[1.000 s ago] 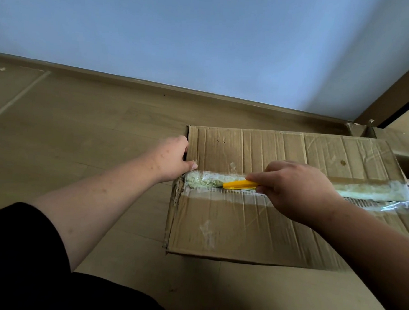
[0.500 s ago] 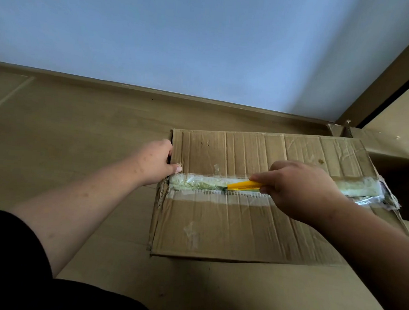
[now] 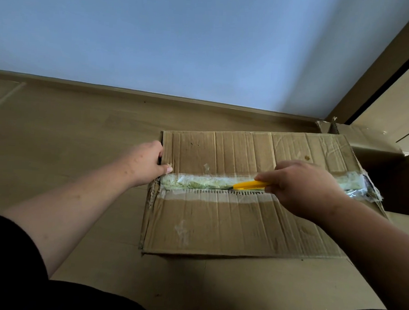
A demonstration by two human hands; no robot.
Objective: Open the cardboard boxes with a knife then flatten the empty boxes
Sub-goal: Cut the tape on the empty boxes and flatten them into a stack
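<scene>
Wooden floor [image 3: 69,128], blue wall [image 3: 180,47] beyond hands; left hand [image 3: 146,163] grips cardboard box [image 3: 219,222] edge; right hand [image 3: 306,186] clasps yellow knife [image 3: 249,185].

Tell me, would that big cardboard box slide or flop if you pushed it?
The cardboard box would probably slide easily, since it lies on smooth floor and the left hand braces its end. Its creased, wrinkled flaps look soft, so they would likely bend when lifted.

place: a room in a home, seemingly | showing it: wood-look floor [image 3: 69,128] running to a baseboard [image 3: 154,97], plain pale wall [image 3: 181,40] rising above, brown door frame [image 3: 381,64] standing right
</scene>
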